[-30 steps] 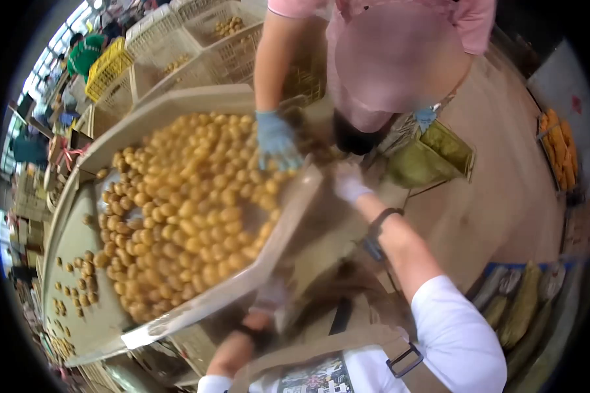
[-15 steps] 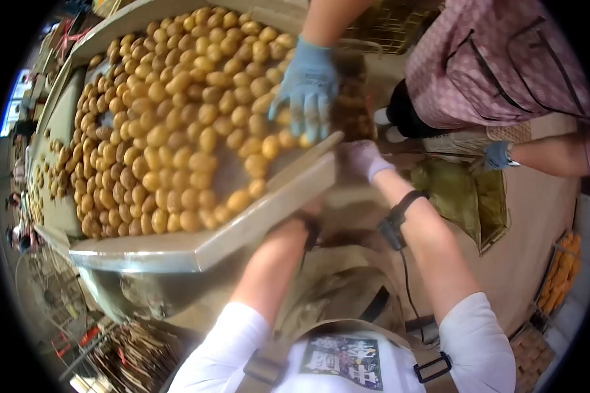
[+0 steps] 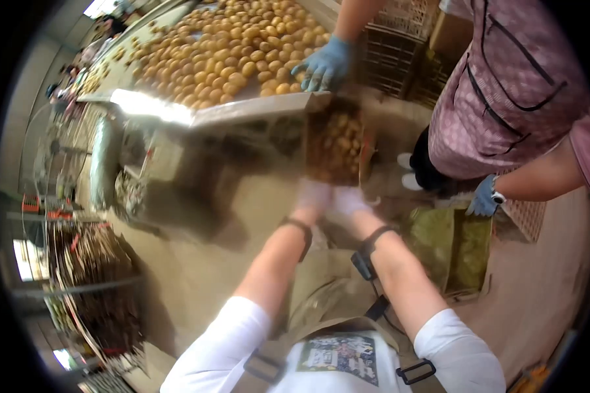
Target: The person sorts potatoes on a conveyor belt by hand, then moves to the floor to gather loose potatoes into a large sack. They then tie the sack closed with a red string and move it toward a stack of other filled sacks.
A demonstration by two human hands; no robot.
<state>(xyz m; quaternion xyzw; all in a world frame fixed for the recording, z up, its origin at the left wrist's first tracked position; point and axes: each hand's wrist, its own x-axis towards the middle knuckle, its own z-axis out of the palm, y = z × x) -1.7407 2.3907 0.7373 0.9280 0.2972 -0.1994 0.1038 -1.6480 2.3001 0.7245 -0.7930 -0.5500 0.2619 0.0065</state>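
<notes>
The crate [image 3: 334, 145] sits right under the near edge of the sorting tray [image 3: 242, 108], brimming with small yellow fruit and smeared with motion. Half a second ago it was barely in view; now the camera has tipped down and it fills the middle. Both hands have dropped from the tray's edge: the left hand [image 3: 314, 195] and the right hand [image 3: 350, 200], in pale gloves, are side by side at the crate's near edge. They are too blurred to tell whether they grip it or lie open against it. Above, the heap of fruit [image 3: 229, 52] on the tray has slid to the top of the view, and the co-worker's blue-gloved hand [image 3: 326, 62] still works at the tray's near edge over the crate. Their other gloved hand [image 3: 483, 198] hangs above a green sack [image 3: 452, 252].
</notes>
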